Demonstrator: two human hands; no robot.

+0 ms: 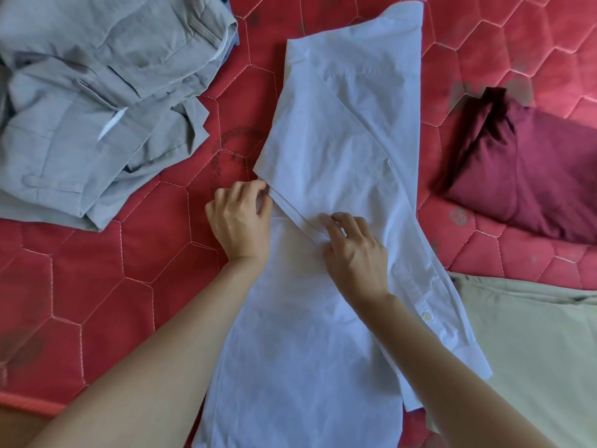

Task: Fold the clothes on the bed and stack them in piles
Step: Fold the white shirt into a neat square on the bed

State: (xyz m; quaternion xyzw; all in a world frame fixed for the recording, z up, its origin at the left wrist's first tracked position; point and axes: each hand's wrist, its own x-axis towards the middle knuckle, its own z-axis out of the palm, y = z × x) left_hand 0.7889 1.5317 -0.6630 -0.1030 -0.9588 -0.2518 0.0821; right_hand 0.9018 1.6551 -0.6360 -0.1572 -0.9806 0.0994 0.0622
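A white long-sleeved shirt (339,140) lies lengthwise down the middle of the red quilted bed (97,286), its sides folded inward and one sleeve running down its right side. A folded edge crosses the shirt at mid-length. My left hand (240,218) pinches the left end of that edge, at the shirt's left side. My right hand (355,250) pinches the same edge a little further right, on top of the shirt. Both forearms reach in from the bottom of the view.
A pile of grey trousers (97,101) fills the upper left of the bed. A folded dark red garment (523,169) lies at the right. A beige garment (529,357) is spread at the lower right. The bed's near edge (26,404) shows at the bottom left.
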